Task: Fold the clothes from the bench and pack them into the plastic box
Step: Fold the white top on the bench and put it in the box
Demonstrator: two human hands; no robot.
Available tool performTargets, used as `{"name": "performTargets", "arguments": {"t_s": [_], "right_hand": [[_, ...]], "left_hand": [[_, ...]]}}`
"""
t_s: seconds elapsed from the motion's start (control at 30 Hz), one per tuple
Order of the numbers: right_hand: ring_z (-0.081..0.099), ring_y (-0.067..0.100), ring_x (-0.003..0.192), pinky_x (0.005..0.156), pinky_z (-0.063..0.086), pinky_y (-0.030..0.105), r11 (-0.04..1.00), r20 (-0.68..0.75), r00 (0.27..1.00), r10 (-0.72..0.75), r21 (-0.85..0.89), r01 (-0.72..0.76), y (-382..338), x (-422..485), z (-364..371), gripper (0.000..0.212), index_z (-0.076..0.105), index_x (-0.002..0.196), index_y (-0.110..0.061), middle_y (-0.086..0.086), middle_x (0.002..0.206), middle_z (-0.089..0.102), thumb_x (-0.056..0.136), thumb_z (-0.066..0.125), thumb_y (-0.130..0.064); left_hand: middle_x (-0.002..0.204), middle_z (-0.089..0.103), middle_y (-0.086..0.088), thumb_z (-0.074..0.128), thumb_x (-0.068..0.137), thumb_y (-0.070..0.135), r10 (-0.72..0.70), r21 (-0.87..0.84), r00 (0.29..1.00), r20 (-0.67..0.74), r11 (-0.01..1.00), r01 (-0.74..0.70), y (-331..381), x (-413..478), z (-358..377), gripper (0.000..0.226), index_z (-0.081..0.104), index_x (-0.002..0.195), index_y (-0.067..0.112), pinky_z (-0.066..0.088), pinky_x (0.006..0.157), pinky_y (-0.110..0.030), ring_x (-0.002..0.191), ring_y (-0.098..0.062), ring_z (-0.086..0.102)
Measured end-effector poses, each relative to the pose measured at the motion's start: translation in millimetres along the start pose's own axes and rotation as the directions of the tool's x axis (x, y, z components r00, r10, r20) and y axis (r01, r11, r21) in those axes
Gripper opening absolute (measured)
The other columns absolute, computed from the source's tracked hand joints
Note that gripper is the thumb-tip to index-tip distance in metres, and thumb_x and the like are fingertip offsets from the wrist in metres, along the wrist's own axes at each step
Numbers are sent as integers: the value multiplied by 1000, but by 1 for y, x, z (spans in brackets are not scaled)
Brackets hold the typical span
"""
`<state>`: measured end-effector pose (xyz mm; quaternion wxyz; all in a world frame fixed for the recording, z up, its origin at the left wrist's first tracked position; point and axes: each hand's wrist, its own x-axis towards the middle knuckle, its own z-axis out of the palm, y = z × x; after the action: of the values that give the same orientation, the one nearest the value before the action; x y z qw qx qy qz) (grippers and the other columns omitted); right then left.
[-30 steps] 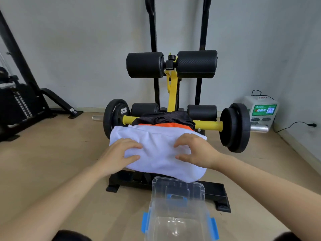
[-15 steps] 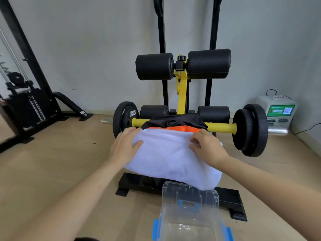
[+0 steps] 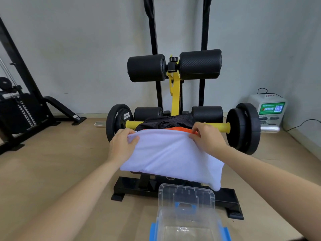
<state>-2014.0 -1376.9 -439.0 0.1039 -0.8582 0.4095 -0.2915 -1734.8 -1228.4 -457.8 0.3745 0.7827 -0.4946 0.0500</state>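
A white garment lies draped over the near end of the bench and hangs toward me. My left hand pinches its far left edge, and my right hand pinches its far right edge. Behind it lie an orange garment and a black mesh garment, mostly hidden by the white one. The clear plastic box with blue latches stands open on the floor just in front of the bench.
A yellow bar with black weight plates crosses behind the clothes. Black foam rollers sit above on the frame. A cable machine stands at the left, a white charging unit with a cord at the right wall. Wooden floor lies on both sides.
Both hands slid from the top of the white garment to its far edge and now pinch it there. The view has tilted and shifted slightly.
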Motion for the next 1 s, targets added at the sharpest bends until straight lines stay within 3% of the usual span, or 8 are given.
{"name": "performTargets", "arguments": {"t_s": [0.17, 0.3, 0.37, 0.57, 0.7, 0.77, 0.93, 1.0], "right_hand": [[60, 14, 84, 73, 49, 29, 964, 209, 978, -6, 263, -51, 23, -12, -9, 21, 65, 99, -26, -7, 91, 65, 82, 77, -33], [60, 16, 90, 80, 51, 33, 963, 294, 956, 8, 256, -87, 36, -23, -14, 23, 65, 96, -24, -7, 94, 65, 79, 80, -28], [60, 17, 85, 75, 50, 31, 973, 308, 951, 22, 211, -91, 41, -23, -14, 18, 65, 92, -22, -5, 91, 65, 81, 78, -28], [55, 19, 76, 68, 46, 32, 983, 297, 955, 8, 174, -62, 42, -14, -32, 12, 61, 82, -22, -3, 81, 63, 84, 73, -22], [53, 17, 78, 65, 42, 33, 991, -20, 999, -43, 127, 45, 25, 12, -47, 9, 59, 82, -24, -9, 80, 62, 85, 67, -20], [52, 21, 88, 69, 42, 34, 995, -95, 994, -56, 75, 63, 16, 25, -39, 5, 64, 90, -18, -2, 89, 64, 87, 62, -14], [56, 14, 102, 79, 35, 19, 991, 99, 993, -57, 128, 44, 27, 23, -17, 35, 68, 115, -14, -3, 112, 66, 80, 72, -9], [55, 9, 101, 82, 38, 20, 984, 96, 995, -42, 176, 24, 37, 15, -21, 36, 68, 116, -16, -7, 113, 66, 81, 72, -10]], "left_hand": [[131, 57, 4, 60, 94, 50, -62, 1, 978, 202, 998, 63, -2, 12, 6, 49, 54, 139, 32, 40, 104, -48, 123, -31, 42], [95, 65, 8, 66, 90, 42, 0, -31, 994, 106, 1000, 3, 6, 13, 7, 11, 68, 95, 32, 47, 77, -40, 98, -26, 55], [76, 61, 5, 69, 89, 34, 30, -59, 998, 50, 998, -28, 10, 12, 6, 17, 62, 76, 28, 41, 61, -34, 76, -21, 57], [78, 63, 4, 71, 88, 28, 62, -47, 996, -60, 997, -65, 18, 16, -6, 10, 67, 80, 27, 40, 61, -27, 74, -14, 57], [78, 62, 1, 71, 88, 26, 42, -48, 975, -220, 997, -54, 23, 30, -17, 12, 66, 80, 19, 36, 59, -25, 73, -18, 54], [81, 65, 0, 68, 89, 28, 14, -17, 974, -228, 1000, -18, 20, 36, -14, 11, 67, 84, 18, 37, 58, -29, 78, -22, 57], [115, 67, -2, 57, 94, 42, -143, 83, 986, 80, 987, 136, 10, 30, 11, 33, 64, 122, 26, 50, 80, -39, 105, -30, 61], [127, 63, -6, 54, 95, 43, -129, 155, 990, 58, 981, 119, 17, 26, 13, 41, 59, 131, 25, 51, 86, -45, 111, -36, 59]]}}
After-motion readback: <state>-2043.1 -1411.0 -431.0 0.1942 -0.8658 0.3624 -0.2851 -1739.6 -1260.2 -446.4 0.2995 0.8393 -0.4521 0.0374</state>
